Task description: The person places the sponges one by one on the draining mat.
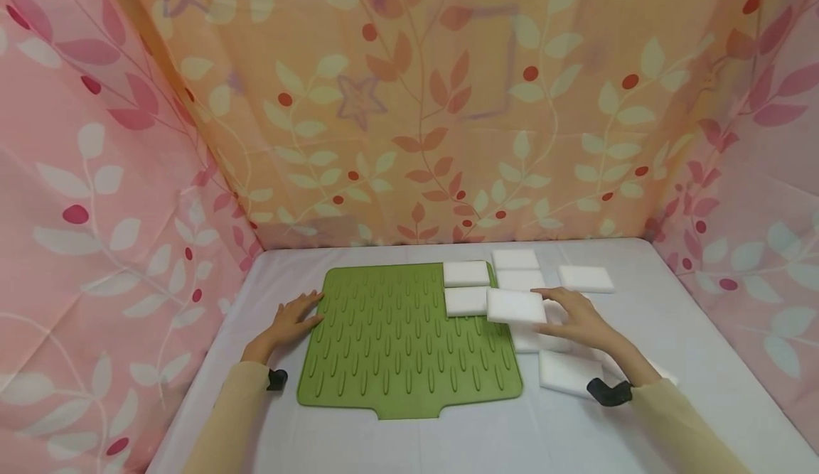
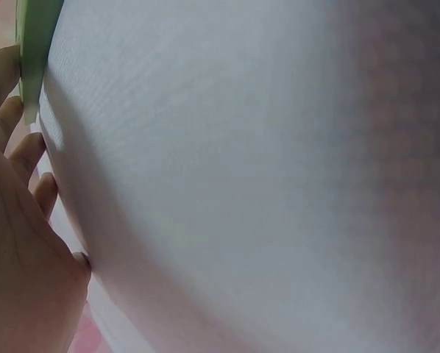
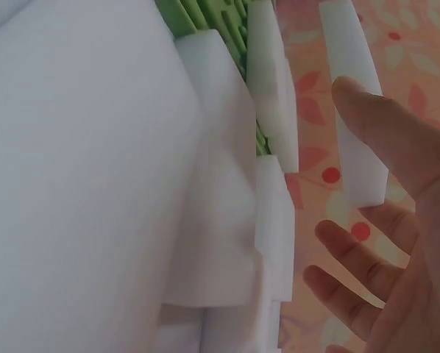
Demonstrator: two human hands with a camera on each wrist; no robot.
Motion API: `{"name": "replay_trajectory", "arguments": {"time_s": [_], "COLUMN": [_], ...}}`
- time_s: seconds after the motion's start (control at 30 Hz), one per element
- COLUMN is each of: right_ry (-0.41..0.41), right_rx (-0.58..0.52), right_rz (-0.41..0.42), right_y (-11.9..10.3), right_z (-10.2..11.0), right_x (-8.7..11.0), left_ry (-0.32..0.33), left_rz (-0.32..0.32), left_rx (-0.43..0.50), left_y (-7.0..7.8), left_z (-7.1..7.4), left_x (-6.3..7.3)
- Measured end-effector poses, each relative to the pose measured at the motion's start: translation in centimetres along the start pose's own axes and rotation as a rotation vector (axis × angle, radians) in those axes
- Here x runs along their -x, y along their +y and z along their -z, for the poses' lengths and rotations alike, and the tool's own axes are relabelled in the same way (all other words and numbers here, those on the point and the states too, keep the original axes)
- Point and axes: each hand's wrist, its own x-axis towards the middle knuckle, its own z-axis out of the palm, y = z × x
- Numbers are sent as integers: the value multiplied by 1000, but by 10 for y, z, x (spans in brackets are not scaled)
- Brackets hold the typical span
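My right hand (image 1: pixel 579 321) pinches a white sponge (image 1: pixel 515 306) by its right end, thumb on one side and fingers on the other. In the right wrist view, this held sponge (image 3: pixel 356 110) hangs clear of the others. Two sponges lie side by side at the far right corner of the green mat (image 1: pixel 384 332): a back one (image 1: pixel 465 273) and a front one (image 1: pixel 465 302), which the held sponge partly overlaps in the head view. My left hand (image 1: pixel 291 323) rests by the mat's left edge, its fingers loosely spread and fingertips touching the rim.
Several loose white sponges lie right of the mat, including one (image 1: pixel 569 372) beneath my right forearm and one (image 1: pixel 585 279) farther back. A white cloth (image 1: pixel 256 445) covers the table. Patterned curtains (image 1: pixel 409 104) stand behind and on both sides.
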Motion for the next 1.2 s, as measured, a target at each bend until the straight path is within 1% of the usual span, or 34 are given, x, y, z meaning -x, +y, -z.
{"name": "replay_trajectory", "arguments": {"time_s": [0.2, 0.43, 0.7, 0.9, 1.2], "right_ry": [2, -1, 1, -2, -17], "right_rx": [10, 16, 71, 124, 159], "right_rz": [35, 52, 99, 144, 157], "right_y": [-10, -20, -30, -34, -36], "right_z": [-12, -24, -37, -44, -54], "right_x": [-5, -9, -12, -13, -14], "left_ry": [-8, -2, 1, 10, 1], "left_rz": [3, -3, -12, -17, -15], "left_rx": [3, -2, -11, -10, -5], "left_y": [-1, 0, -1, 0, 4], "left_z": [-1, 0, 0, 1, 1], "left_x": [0, 0, -1, 0, 2]}}
